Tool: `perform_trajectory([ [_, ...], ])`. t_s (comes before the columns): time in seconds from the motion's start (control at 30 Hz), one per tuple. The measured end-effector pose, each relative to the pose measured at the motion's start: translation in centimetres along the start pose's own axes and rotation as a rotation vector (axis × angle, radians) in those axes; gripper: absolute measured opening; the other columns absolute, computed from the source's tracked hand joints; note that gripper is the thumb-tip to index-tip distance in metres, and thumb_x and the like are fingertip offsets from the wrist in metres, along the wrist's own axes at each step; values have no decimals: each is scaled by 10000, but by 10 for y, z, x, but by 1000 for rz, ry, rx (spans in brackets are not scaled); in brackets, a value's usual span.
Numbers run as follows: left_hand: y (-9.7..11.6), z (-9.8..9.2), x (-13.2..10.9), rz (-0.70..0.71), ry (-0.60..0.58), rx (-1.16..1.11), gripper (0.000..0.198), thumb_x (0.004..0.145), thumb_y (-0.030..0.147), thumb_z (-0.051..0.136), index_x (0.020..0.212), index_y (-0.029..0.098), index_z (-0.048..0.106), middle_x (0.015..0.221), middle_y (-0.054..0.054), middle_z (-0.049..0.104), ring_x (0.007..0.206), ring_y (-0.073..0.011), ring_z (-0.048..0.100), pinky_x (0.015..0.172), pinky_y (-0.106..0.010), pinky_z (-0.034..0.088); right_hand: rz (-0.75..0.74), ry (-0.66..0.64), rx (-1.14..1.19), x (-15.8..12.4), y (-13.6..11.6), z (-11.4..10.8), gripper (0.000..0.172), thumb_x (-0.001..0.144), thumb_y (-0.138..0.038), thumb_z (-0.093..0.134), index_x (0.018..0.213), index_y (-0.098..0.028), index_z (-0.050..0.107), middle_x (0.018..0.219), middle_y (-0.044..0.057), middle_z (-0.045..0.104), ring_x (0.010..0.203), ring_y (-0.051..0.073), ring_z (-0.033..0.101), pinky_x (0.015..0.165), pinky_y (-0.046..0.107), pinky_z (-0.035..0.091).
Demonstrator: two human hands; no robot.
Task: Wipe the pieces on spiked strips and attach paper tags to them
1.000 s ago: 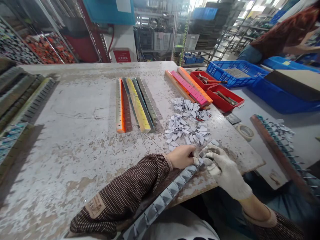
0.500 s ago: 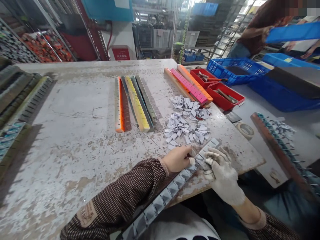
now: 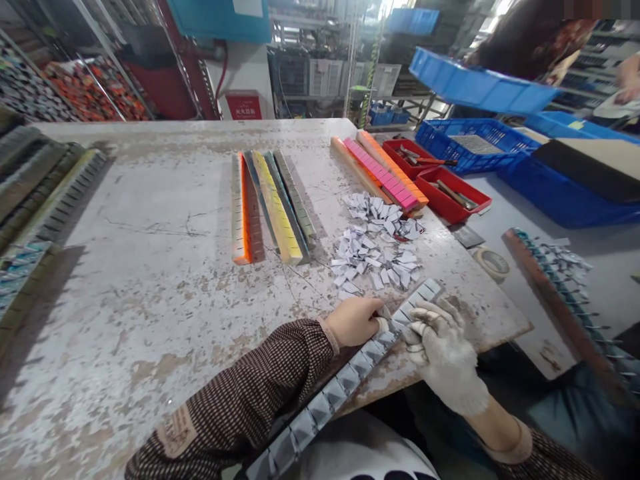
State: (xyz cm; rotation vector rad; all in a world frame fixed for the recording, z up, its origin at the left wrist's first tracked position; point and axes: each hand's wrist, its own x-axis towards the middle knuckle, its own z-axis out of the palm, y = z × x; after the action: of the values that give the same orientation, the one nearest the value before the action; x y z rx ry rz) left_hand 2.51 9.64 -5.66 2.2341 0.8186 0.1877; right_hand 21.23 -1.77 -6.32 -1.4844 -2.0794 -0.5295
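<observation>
A long, pale grey slotted bar (image 3: 320, 408) slants from my lap up over the table edge, with small folded grey-white pieces set along its lower length. My left hand (image 3: 356, 321), bare apart from white covering at a fingertip, is closed in a pinch at the bar's left side. Opposite it, my right hand (image 3: 447, 357) in a white knit glove has its fingers curled against the bar's right side. Whatever small item lies between the fingertips of either hand is hidden. Just beyond the bar is a loose pile of small white-grey pieces (image 3: 373, 257).
Coloured slotted bars, including a yellow one (image 3: 278, 210) and a pink one (image 3: 385, 172), lie farther back. Red bins (image 3: 453, 197) with tools, a tape roll (image 3: 491, 263) and blue crates stand right. A person holds a blue tray (image 3: 480, 83). More bars (image 3: 35, 180) are stacked left.
The person at the back right has moved the blue tray leftward, over the blue crate. My two hands stay at the same part of the bar, with only slight finger movement.
</observation>
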Motion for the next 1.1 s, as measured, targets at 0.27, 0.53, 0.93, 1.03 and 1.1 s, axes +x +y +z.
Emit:
perform_trajectory([
  [0.27, 2, -1, 0, -6, -14, 46, 112, 828, 153, 566, 865, 205, 658, 825, -38, 717, 810, -217, 670, 704, -292, 481, -68, -301, -89, 25, 3, -9, 131, 816, -105, 584, 911, -171, 646, 1009, 126, 687, 1093, 321, 640, 1136, 592, 416],
  [0.53, 5, 1, -3, -33, -15, 81, 134, 858, 171, 550, 905, 203, 671, 924, -64, 744, 890, -234, 691, 762, -300, 513, -103, -266, -5, 20, 8, 10, 170, 781, -98, 572, 921, -177, 625, 1067, 150, 664, 1126, 332, 614, 1123, 594, 435],
  [0.93, 5, -18, 12, -50, -32, 163, 51, 868, 229, 607, 891, 221, 652, 901, -45, 737, 881, -231, 701, 749, -281, 522, -18, -93, 218, 7, 6, 20, 138, 868, -106, 541, 940, -213, 588, 1086, 106, 662, 1202, 294, 621, 1118, 580, 462],
  [1.03, 11, -25, 40, -139, 87, 223, 190, 945, 196, 496, 1082, 188, 627, 1094, -130, 714, 1039, -281, 682, 877, -363, 526, -4, -112, 269, 8, -1, 23, 97, 873, -129, 559, 865, -225, 558, 1070, 89, 669, 1125, 266, 657, 1132, 572, 460],
  [1.1, 16, -24, 60, -178, 138, 254, 236, 957, 178, 478, 1163, 158, 592, 1165, -181, 680, 1110, -315, 662, 921, -411, 519, 7, -107, 298, 8, -9, 22, 59, 889, -167, 574, 876, -224, 567, 1070, 96, 670, 1144, 276, 653, 1125, 568, 473],
])
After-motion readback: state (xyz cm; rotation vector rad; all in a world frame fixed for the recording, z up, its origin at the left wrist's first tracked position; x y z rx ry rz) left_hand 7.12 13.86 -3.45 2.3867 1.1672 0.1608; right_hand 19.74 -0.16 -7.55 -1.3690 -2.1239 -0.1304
